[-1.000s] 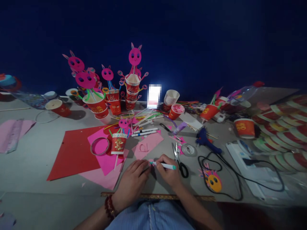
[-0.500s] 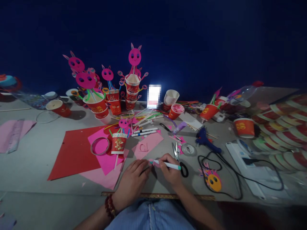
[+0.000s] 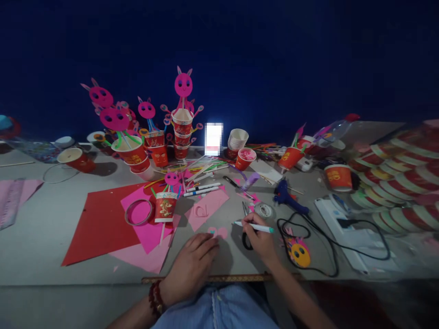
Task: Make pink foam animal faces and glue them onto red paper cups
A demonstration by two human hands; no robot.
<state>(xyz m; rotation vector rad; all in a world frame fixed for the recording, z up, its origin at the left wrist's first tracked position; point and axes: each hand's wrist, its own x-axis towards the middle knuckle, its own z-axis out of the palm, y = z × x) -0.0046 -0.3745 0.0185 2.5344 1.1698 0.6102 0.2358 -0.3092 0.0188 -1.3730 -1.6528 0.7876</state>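
Note:
Near the table's front edge, my left hand (image 3: 196, 256) lies flat, its fingertips at a small pink paper piece (image 3: 212, 232) with a teal mark. Another small pink piece (image 3: 222, 233) lies just right of it. My right hand (image 3: 258, 234) is closed on a white marker with a green end (image 3: 262, 227), tip pointing left, away from the pink pieces. Scissors (image 3: 247, 241) lie partly hidden under the right hand. Pink paper (image 3: 206, 208) with a small cut-out shape on it lies beyond the left hand.
Red paper (image 3: 99, 224) and a decorated cup (image 3: 165, 208) are on the left. A blue glue gun (image 3: 290, 198), its black cord, tape (image 3: 263, 210) and a yellow paper face (image 3: 300, 254) are on the right. Red cups (image 3: 182, 121) with pink figures stand behind.
My right hand has moved right with the marker, away from the small pink pieces. My left hand stays beside them. The camera view has shifted slightly.

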